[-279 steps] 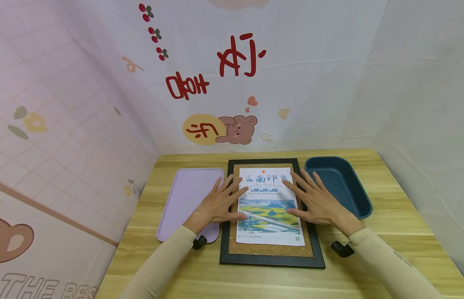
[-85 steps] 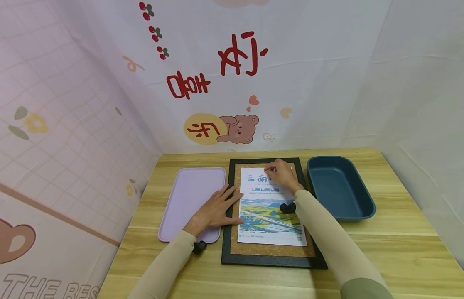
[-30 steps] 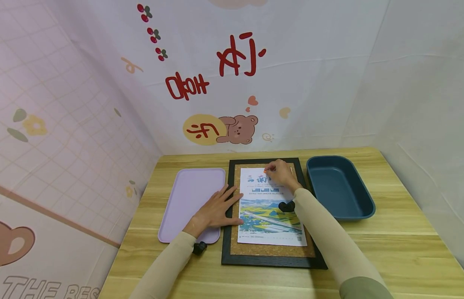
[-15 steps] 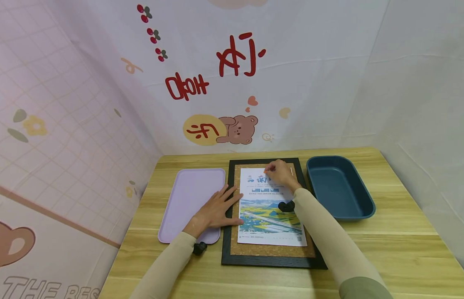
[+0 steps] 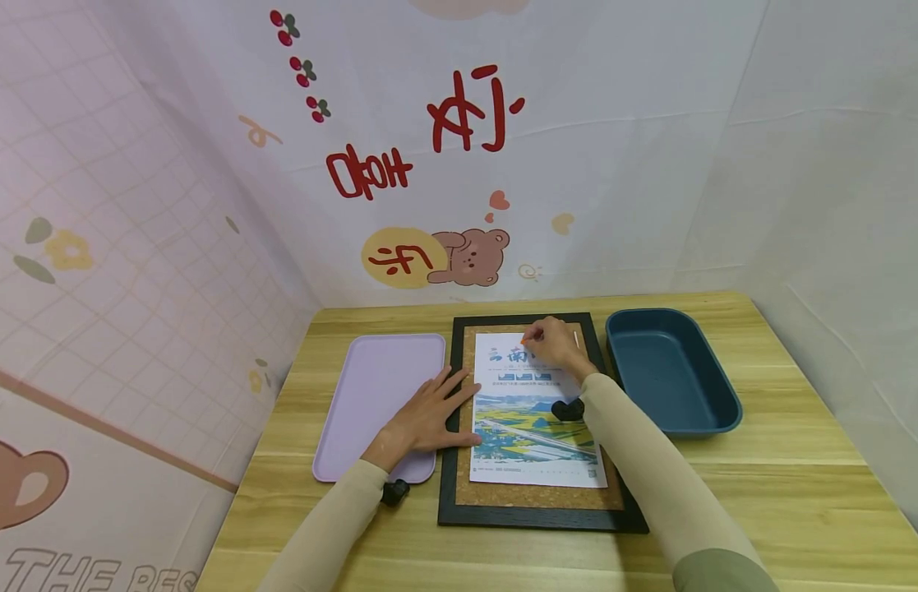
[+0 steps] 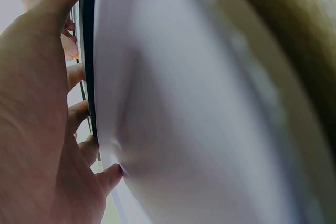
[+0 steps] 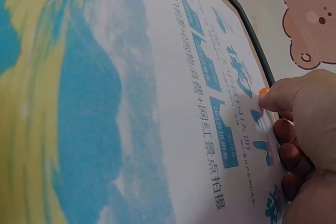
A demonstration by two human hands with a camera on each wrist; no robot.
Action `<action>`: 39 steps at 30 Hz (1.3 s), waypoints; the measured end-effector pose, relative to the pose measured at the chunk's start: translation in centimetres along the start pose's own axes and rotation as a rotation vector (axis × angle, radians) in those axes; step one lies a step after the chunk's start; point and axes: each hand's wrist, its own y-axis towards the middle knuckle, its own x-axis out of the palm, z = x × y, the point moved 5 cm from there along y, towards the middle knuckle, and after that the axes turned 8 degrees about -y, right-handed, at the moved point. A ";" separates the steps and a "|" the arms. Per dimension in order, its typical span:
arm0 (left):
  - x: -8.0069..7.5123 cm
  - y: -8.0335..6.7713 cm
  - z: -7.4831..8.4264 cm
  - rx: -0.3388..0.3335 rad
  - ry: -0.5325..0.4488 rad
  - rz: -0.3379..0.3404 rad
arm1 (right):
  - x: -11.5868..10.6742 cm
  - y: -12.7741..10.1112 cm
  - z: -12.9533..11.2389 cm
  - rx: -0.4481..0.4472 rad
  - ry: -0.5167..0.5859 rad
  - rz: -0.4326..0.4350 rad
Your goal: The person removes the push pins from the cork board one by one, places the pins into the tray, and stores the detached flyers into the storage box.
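A printed poster (image 5: pixel 532 386) with blue lettering and a yellow-blue landscape lies on a black-framed corkboard (image 5: pixel 528 494). At its top edge, my right hand (image 5: pixel 555 344) pinches an orange push pin (image 7: pixel 264 92) between thumb and curled forefinger. In the right wrist view only the pin's orange head shows; the fingers cover the rest. My left hand (image 5: pixel 425 415) is spread over the board's left side, its fingertips at the poster's left edge and its palm near the tray. The left wrist view shows this hand (image 6: pixel 42 108) side-on, fingers reaching across the dark frame edge.
A lilac tray (image 5: pixel 377 370) lies left of the corkboard, partly under my left hand and wrist. To the right stands a deep dark-blue bin (image 5: pixel 669 378). The wooden table (image 5: pixel 791 493) meets a printed cloth wall (image 5: pixel 614 205) behind.
Earlier both hands were spread at the poster's sides. My right hand has since moved up and left to the orange push pin and pinches it; over the last second both hands barely move.
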 end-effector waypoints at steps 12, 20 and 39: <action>-0.2 -0.1 0.2 -0.003 -0.005 -0.004 | -0.1 -0.4 -0.4 -0.106 -0.027 0.008; -0.3 -0.1 0.4 0.003 -0.015 0.002 | -0.4 -1.0 -0.5 -0.134 -0.023 0.018; -0.2 -0.1 0.3 0.002 -0.018 0.000 | -1.2 -2.8 -0.8 -0.250 -0.033 0.039</action>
